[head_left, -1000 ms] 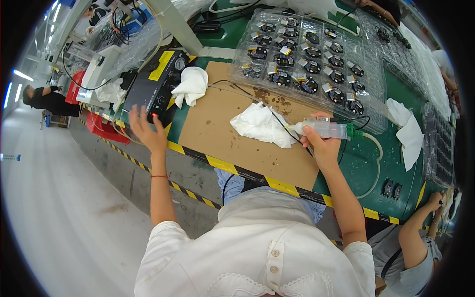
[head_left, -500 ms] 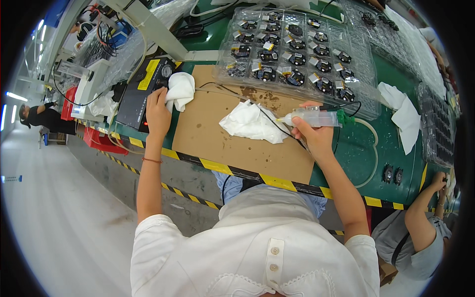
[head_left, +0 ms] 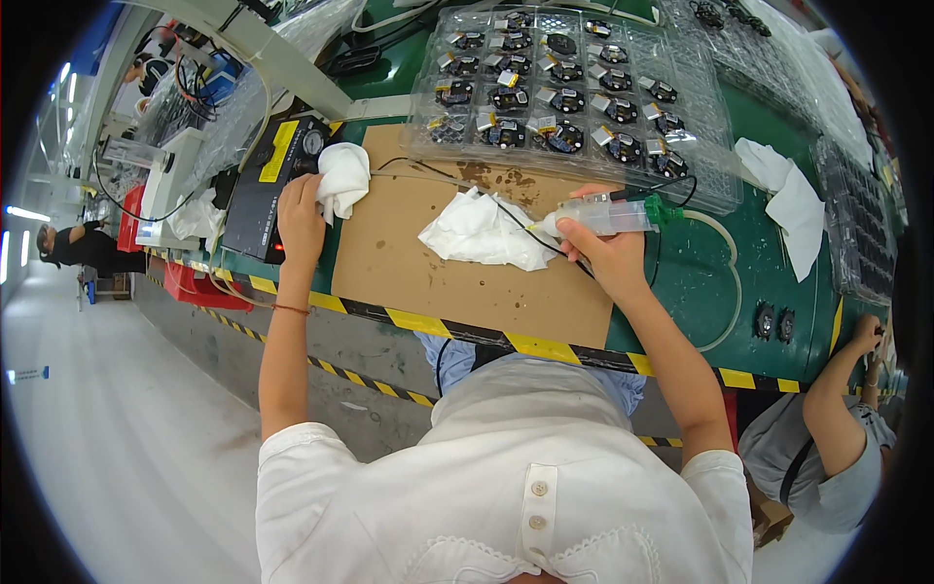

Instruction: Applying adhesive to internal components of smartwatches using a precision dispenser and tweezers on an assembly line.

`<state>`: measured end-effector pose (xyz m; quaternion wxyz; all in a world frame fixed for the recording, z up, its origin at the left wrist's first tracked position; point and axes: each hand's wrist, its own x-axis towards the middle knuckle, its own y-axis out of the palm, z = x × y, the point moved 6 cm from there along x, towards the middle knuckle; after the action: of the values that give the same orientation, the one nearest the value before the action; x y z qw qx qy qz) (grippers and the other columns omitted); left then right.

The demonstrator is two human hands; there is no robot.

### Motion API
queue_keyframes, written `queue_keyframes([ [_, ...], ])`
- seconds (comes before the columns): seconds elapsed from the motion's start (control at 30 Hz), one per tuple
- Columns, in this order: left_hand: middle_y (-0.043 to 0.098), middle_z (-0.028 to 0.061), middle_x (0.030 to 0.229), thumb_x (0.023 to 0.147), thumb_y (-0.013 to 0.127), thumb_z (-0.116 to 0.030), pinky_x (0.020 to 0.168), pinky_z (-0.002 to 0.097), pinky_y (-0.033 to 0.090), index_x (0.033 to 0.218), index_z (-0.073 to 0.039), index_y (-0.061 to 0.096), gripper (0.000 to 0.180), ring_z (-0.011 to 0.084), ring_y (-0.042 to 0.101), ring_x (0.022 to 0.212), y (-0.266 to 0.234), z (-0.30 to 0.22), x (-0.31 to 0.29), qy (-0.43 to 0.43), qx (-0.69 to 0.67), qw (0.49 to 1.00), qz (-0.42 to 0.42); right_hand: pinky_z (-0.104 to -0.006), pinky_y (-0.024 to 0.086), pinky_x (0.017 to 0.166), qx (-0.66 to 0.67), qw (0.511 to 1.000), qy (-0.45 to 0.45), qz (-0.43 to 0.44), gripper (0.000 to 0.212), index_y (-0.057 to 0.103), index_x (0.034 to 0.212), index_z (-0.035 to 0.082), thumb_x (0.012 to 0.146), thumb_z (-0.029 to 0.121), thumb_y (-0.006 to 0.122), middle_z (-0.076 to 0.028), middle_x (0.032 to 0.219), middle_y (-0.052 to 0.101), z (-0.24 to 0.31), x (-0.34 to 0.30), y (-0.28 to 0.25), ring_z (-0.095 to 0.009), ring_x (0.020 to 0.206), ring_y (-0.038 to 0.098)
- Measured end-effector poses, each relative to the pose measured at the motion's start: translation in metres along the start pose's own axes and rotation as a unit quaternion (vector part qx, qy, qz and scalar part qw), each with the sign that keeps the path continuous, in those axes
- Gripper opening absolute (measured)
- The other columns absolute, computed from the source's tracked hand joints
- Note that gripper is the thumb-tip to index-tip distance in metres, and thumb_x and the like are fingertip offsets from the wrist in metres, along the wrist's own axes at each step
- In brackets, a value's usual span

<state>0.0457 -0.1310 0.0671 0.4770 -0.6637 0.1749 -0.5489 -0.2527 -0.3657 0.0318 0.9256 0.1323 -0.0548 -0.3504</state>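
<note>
My left hand (head_left: 301, 222) rests at the right side of a black control box (head_left: 261, 200), its fingers bent and closed against a bunched white cloth (head_left: 345, 178); the cloth hides the thumb. In my right hand (head_left: 608, 255) lies a clear dispensing syringe (head_left: 613, 218) with a green cap (head_left: 663, 212), held almost level. Its narrow tip points left, at the right part of a crumpled white wipe (head_left: 477, 229). That wipe lies on a stained cardboard sheet (head_left: 409, 277). From the green cap a pale hose curves away to the right.
Beyond the cardboard stands a clear tray (head_left: 559, 161) with several black round circuit parts. A thin black cable crosses the cardboard. White sheets (head_left: 793, 200), a dark tray (head_left: 856, 224) and two small black parts (head_left: 775, 321) are on the right. A co-worker's arm (head_left: 839, 389) shows at lower right.
The whole view has shifted slightly, moving everything a little left and up. The syringe remains in my right hand over the wipe, and my left hand stays by the box and cloth.
</note>
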Motion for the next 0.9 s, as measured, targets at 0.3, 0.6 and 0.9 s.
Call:
queue_keyframes([
  [0.3,0.052,0.0153,0.103,0.065,0.053,0.012,0.089,0.0391,0.041,0.102,0.002,0.055,0.038,0.0342,0.049,0.100,0.000,-0.004,0.009,0.067,-0.010,0.987,0.146,-0.0199,0.045,0.047,0.016,1.000,0.008,-0.010,0.032,0.053,0.102,-0.001,0.076,0.003,0.071,-0.005,0.074,0.060,-0.001,0.000,-0.001,-0.007,0.058,0.056],
  [0.6,0.055,0.0182,0.100,0.068,0.049,0.011,0.087,0.0388,0.042,0.113,-0.001,0.052,0.046,0.0366,0.051,0.096,-0.001,0.010,0.027,0.077,-0.074,0.973,0.206,-0.0199,0.045,0.047,0.026,1.000,0.014,0.006,0.032,0.053,0.103,0.000,0.076,0.004,0.071,-0.004,0.074,0.060,-0.001,0.001,0.000,-0.007,0.057,0.055],
  [0.9,0.054,0.0164,0.103,0.065,0.051,0.011,0.089,0.0405,0.040,0.108,-0.001,0.052,0.044,0.0347,0.050,0.099,-0.002,0.001,0.013,0.083,-0.024,0.992,0.091,-0.0195,0.045,0.047,0.013,1.000,0.009,0.015,0.031,0.054,0.101,0.000,0.076,0.005,0.071,-0.004,0.074,0.060,-0.001,0.000,0.001,-0.007,0.057,0.055],
])
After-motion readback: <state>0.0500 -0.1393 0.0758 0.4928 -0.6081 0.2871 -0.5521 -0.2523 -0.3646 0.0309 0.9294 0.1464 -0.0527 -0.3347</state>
